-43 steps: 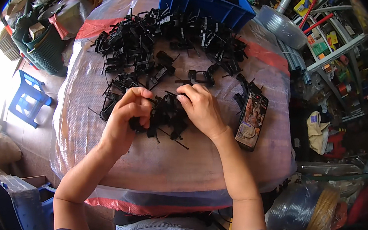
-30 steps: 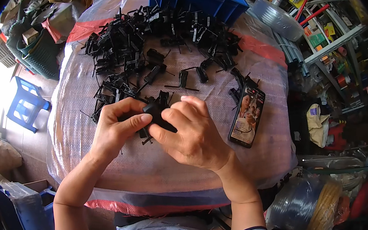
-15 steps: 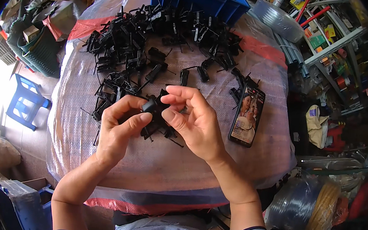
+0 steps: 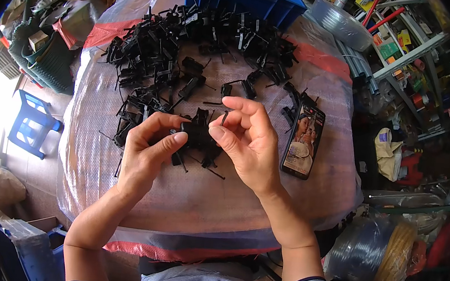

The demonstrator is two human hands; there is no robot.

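- My left hand (image 4: 146, 153) is closed in a pinch, thumb against forefinger, on a small black piece (image 4: 184, 128); its far side is lost among the dark parts behind it.
- My right hand (image 4: 254, 152) pinches a thin black strip (image 4: 225, 117) between thumb and forefinger, the strip standing roughly upright, the other fingers loosely curled.
- Half a second ago my right fingertips were right beside the left pinch with the fingers spread; now they have drawn off to the right, a gap lies between the two grips, and the strip shows.
- My left grip has hardly moved since then, though its black piece now looks flatter from above.
- Between and just below my two pinches sits a small cluster of black parts (image 4: 198, 142), thin legs poking out toward me.
- Just beyond my right fingertips is a single black part (image 4: 226, 89), in the same spot as before.
- Farther out from both grips spreads the big black heap (image 4: 155, 49), with a blue crate (image 4: 240, 2) behind it.
- Right of my right hand lies a phone (image 4: 303, 141), its screen lit, unmoved.
- Under everything stretches the woven sheet (image 4: 217, 212).
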